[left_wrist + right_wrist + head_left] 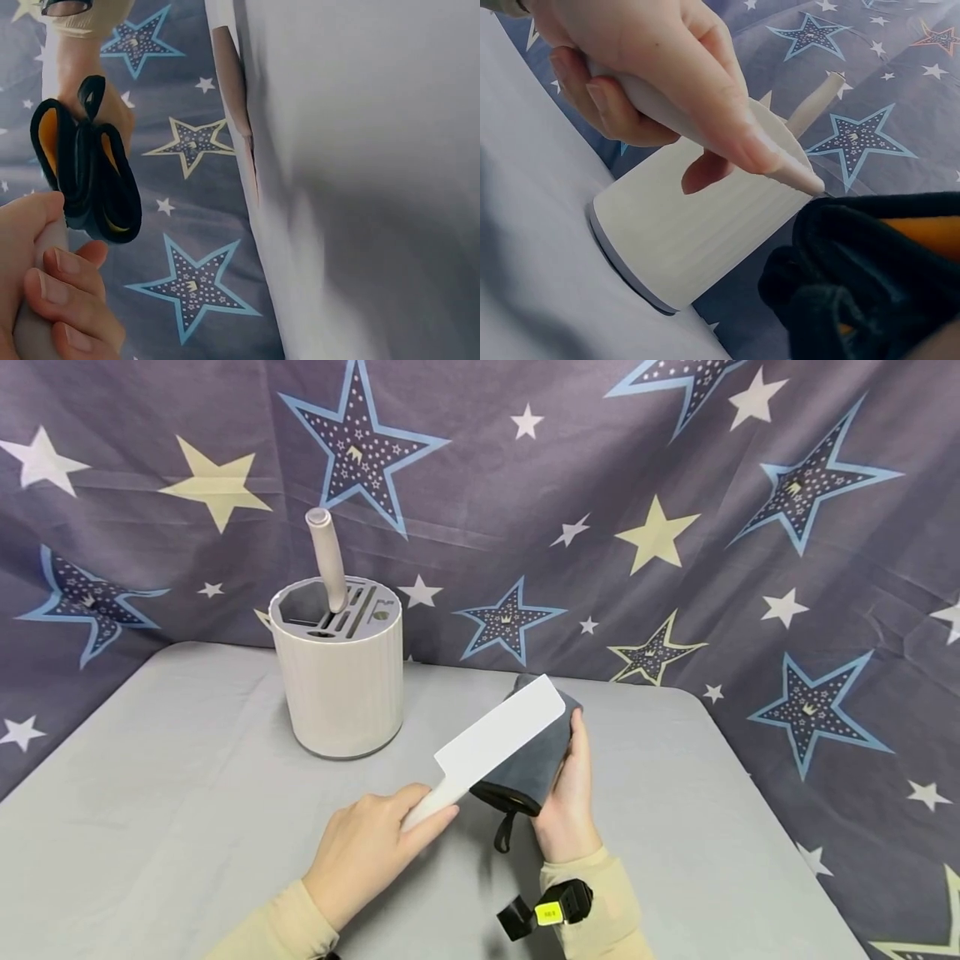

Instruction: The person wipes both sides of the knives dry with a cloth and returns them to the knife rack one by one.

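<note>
My left hand [362, 853] grips the pale handle of a white cleaver [501, 735], its broad blade pointing up and to the right. Behind the blade, my right hand [567, 800] holds a dark grey cloth mitt [525, 770] from its right side, the thumb along its edge. Black trim and a small hanging loop show at the mitt's near end. In the right wrist view, an orange lining [922, 234] shows inside the folded opening. The blade lies over or against the mitt's upper face in the head view; whether they touch I cannot tell.
A round cream knife block [343, 689] stands at the back left of the grey table [187, 827]. One handled tool [327, 558] stands upright in its slotted top. A star-patterned curtain [465, 510] hangs behind and beside the table.
</note>
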Motion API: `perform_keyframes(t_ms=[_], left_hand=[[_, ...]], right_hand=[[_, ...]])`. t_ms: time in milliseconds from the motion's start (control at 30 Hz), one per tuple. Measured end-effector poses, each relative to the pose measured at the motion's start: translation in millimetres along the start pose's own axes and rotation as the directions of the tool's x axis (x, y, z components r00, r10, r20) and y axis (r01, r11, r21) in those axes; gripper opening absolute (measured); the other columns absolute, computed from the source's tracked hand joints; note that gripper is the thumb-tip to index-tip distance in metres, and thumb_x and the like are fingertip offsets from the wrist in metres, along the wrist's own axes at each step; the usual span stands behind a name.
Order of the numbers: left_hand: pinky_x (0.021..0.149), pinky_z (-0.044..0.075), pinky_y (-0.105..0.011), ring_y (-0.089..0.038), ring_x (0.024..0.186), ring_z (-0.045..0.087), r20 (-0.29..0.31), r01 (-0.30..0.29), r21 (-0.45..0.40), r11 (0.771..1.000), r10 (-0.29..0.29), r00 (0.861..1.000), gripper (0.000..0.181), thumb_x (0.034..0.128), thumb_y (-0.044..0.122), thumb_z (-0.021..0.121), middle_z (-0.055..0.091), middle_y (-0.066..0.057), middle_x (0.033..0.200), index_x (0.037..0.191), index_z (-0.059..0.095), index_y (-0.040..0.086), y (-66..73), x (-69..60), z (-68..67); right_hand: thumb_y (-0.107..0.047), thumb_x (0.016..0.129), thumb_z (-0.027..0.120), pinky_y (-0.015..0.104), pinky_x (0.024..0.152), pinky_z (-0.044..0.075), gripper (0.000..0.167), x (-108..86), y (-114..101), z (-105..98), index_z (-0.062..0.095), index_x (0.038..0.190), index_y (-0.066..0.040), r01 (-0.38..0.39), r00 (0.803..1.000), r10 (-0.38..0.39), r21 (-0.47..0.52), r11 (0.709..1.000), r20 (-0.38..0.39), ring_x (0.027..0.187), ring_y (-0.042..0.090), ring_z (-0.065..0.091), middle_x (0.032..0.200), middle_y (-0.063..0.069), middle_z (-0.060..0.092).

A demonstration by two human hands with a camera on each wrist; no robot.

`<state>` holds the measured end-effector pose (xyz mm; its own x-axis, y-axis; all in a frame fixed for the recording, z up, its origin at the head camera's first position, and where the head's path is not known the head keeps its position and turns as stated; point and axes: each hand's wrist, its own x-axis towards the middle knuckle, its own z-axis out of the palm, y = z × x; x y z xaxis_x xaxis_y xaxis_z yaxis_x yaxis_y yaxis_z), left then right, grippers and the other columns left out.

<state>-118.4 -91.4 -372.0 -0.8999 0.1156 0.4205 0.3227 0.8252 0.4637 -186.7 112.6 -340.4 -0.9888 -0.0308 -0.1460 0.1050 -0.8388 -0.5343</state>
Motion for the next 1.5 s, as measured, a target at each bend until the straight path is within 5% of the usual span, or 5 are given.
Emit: perform_keyframes(t_ms=[400, 700, 1133, 1367, 1500], left_hand=[[0.043, 0.026, -0.026, -0.006, 0.044, 0.033, 0.03, 0.016, -0.004, 1.0, -0.015, 0.999, 0.034, 0.0874, 0.06, 0.065, 0.031, 0.015, 0.048, 0.074, 0.054, 0.031, 3.4, -1.3, -0.5], [0.043, 0.027, -0.027, -0.008, 0.044, 0.034, 0.081, 0.031, -0.008, 1.0, -0.03, 0.996, 0.036, 0.088, 0.061, 0.063, 0.033, 0.014, 0.048, 0.072, 0.051, 0.031, 5.9, 0.8, -6.9], [0.043, 0.026, -0.025, -0.005, 0.043, 0.031, 0.128, 0.025, -0.011, 1.0, -0.023, 0.992, 0.042, 0.0897, 0.062, 0.06, 0.03, 0.015, 0.049, 0.067, 0.044, 0.03, 9.0, 4.5, -13.6], [0.043, 0.027, -0.026, -0.005, 0.044, 0.032, 0.153, 0.034, -0.015, 0.999, -0.031, 0.988, 0.044, 0.0894, 0.064, 0.059, 0.03, 0.015, 0.05, 0.066, 0.042, 0.031, 9.5, 5.2, -15.0], [0.043, 0.027, -0.026, -0.005, 0.044, 0.032, 0.144, 0.02, -0.01, 1.0, -0.018, 0.989, 0.044, 0.0891, 0.063, 0.06, 0.03, 0.015, 0.05, 0.066, 0.042, 0.03, 9.4, 5.5, -15.0]], right_hand=[[-0.06, 0.101, 0.035, 0.027, 0.086, 0.049, 0.05, -2.9, 2.5, -2.5, 0.066, 0.115, -0.024, -0.056, 0.998, 0.056, -0.075, 0.996, -0.007, 0.093, 0.01, 0.064, 0.102, -0.005, 0.069], [-0.057, 0.101, 0.038, 0.023, 0.07, 0.051, 0.044, -4.8, 6.6, -3.4, 0.065, 0.096, -0.023, -0.1, 0.995, 0.101, -0.134, 0.986, -0.003, 0.077, 0.007, 0.064, 0.088, -0.007, 0.067], [-0.05, 0.104, 0.036, 0.022, 0.071, 0.054, 0.041, -8.1, 11.0, -6.4, 0.063, 0.109, -0.021, -0.21, 0.974, 0.226, -0.256, 0.943, 0.032, 0.081, 0.005, 0.068, 0.095, -0.007, 0.07], [-0.044, 0.106, 0.033, 0.021, 0.067, 0.053, 0.042, -8.9, 10.3, -8.1, 0.064, 0.098, -0.018, -0.261, 0.953, 0.293, -0.281, 0.923, 0.079, 0.073, 0.005, 0.067, 0.085, -0.005, 0.07], [-0.047, 0.105, 0.037, 0.022, 0.074, 0.053, 0.039, -9.2, 11.7, -10.5, 0.063, 0.109, -0.018, -0.249, 0.952, 0.293, -0.335, 0.909, 0.086, 0.083, 0.005, 0.065, 0.097, -0.005, 0.069]])
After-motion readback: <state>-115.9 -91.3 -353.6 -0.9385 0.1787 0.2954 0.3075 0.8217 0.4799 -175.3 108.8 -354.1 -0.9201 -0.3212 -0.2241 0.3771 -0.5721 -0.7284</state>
